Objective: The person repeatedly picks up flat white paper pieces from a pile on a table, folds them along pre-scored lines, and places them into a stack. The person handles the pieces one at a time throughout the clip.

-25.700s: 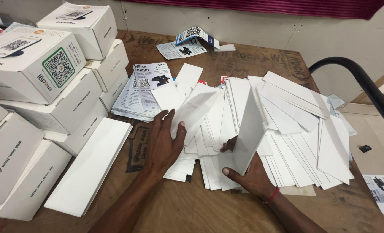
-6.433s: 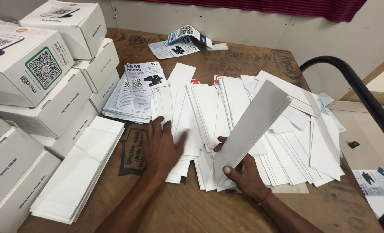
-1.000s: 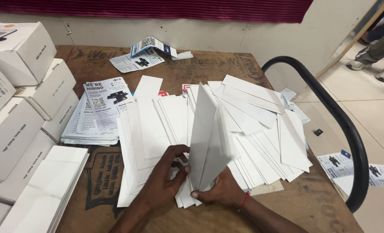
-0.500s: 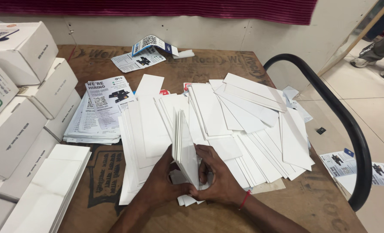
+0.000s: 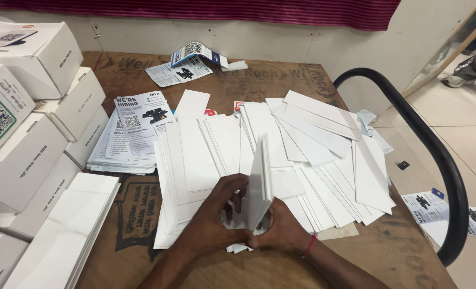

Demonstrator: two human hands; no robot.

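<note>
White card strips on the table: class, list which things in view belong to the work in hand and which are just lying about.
In hand:
left hand
right hand
folded white card
spread white strips

Lying about:
white boxes
printed leaflets
black curved bar

White boxes [image 5: 29, 134], flyers [image 5: 136, 120], black tube [image 5: 436, 155]

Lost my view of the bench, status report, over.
Left hand and right hand both gripping folded white card, upright. Loose white cards spread beneath. Nothing blocking.
</note>
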